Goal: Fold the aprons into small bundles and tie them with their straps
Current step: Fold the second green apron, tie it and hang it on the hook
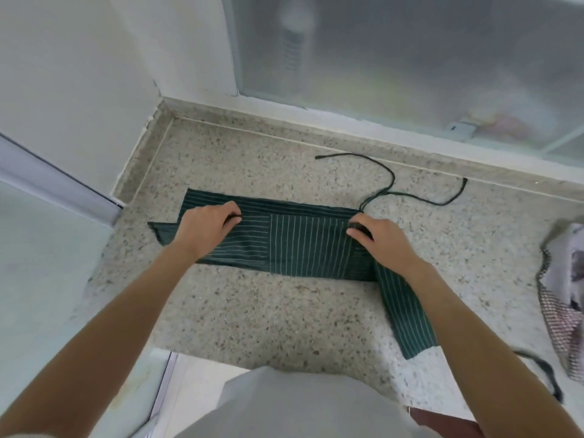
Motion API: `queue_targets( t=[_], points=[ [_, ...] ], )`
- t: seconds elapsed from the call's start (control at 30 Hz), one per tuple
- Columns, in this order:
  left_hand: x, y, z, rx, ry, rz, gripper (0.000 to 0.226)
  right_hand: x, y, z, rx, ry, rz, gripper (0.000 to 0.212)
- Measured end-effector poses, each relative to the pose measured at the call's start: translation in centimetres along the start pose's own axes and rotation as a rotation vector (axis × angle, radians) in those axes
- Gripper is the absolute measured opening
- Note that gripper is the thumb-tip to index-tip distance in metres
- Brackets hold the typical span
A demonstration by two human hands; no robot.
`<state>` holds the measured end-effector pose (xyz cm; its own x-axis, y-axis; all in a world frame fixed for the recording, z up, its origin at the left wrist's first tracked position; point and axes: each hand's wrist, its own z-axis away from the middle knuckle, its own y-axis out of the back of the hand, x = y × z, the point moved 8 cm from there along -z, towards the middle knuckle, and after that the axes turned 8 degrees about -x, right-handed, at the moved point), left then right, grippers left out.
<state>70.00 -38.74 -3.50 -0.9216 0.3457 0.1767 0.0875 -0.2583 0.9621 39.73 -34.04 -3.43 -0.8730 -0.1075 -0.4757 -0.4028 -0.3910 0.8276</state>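
A dark green apron (pixel 303 245) with thin white stripes lies folded into a long flat band on the speckled stone counter (pixel 271 314). My left hand (pixel 205 229) grips a fold near the band's left end, fingers curled into the cloth. At the right end my right hand (pixel 376 238) pinches a fold of the fabric. A striped flap (pixel 403 311) trails from under my right wrist toward the counter's front edge. Two thin dark straps (pixel 392 181) snake away behind the right end, toward the window.
A pile of checked and pale cloth (pixel 562 298) sits at the counter's right edge, with a dark strap (pixel 543 371) hanging from it. A frosted window (pixel 410 58) runs along the back. A white wall (pixel 79 74) closes the left side.
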Motion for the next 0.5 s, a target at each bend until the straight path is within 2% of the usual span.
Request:
queue_targets(
  t=[0.27,0.4,0.5],
  points=[
    [-1.1,-3.8,-8.0,-0.169,0.034,-0.025,0.025,5.3,-2.8,-7.4,-0.166,-0.239,0.057,0.034],
    [-2.3,-5.6,-9.3,-0.167,0.057,0.009,0.025,6.1,-3.4,-8.5,-0.102,-0.258,0.105,0.033],
    [-2.6,-5.8,-9.5,-0.081,0.035,0.026,0.025,6.3,-3.3,-8.7,-0.043,-0.266,0.136,0.032]
  ],
)
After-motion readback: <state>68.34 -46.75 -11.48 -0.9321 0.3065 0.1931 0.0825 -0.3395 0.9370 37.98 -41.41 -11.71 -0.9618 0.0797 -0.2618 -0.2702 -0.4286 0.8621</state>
